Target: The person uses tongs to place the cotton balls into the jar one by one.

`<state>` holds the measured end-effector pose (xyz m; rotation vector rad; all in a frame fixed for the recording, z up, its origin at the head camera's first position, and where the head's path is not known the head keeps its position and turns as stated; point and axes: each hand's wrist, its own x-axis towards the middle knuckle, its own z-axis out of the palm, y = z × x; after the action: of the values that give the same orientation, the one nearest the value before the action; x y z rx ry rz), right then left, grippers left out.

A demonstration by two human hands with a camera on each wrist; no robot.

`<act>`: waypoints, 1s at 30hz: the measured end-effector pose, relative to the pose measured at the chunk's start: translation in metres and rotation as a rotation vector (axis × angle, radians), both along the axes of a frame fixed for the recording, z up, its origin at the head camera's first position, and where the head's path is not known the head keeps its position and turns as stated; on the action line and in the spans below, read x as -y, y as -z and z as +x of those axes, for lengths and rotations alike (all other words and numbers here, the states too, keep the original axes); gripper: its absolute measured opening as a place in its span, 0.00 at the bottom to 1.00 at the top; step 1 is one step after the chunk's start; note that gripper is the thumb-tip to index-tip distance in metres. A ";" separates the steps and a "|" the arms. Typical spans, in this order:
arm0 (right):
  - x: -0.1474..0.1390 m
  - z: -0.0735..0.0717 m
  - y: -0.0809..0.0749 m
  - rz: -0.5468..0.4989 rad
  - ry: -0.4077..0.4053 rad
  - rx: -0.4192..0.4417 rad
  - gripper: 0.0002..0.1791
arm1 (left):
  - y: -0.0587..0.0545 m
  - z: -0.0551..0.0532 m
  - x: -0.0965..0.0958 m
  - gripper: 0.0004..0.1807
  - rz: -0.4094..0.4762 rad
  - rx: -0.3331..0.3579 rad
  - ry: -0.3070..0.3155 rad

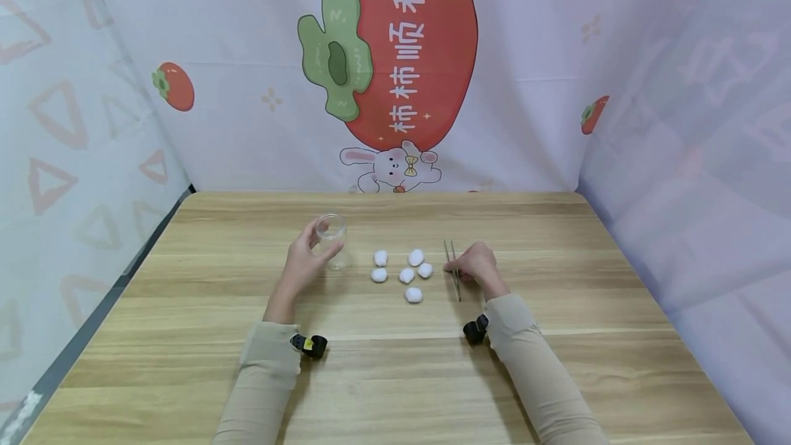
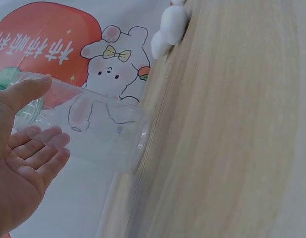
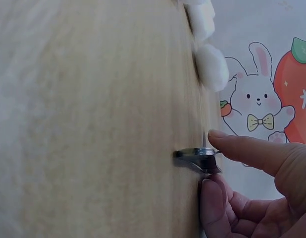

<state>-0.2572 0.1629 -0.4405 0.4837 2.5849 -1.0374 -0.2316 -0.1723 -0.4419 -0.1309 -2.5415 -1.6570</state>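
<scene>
On the left of the table a clear jar (image 1: 337,235) stands upright, mouth up. My left hand (image 1: 305,257) holds it from the left, thumb on the near side and fingers around the far side; in the left wrist view the fingers partly show through the clear wall (image 2: 106,131). To the right, metal tweezers (image 1: 458,288) lie low along the wood, their two arms spread and pointing away from me. My right hand (image 1: 478,264) pinches them between thumb and fingers, close to the tabletop. Several white cotton balls (image 1: 406,275) sit loosely grouped between the two hands.
The wooden table (image 1: 383,376) reaches back to a printed cloth (image 1: 247,129) with a large persimmon and a rabbit. Cloth also hangs along both sides. A small black camera (image 1: 314,347) is strapped to each sleeved wrist.
</scene>
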 end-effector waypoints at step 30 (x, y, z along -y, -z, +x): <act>-0.018 0.001 -0.001 -0.347 -0.017 0.034 0.07 | -0.001 0.001 -0.001 0.40 0.002 -0.007 0.004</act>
<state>-0.2567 0.1809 -0.4400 0.3854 2.3049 -1.4208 -0.2305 -0.1717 -0.4405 -0.1409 -2.5363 -1.6570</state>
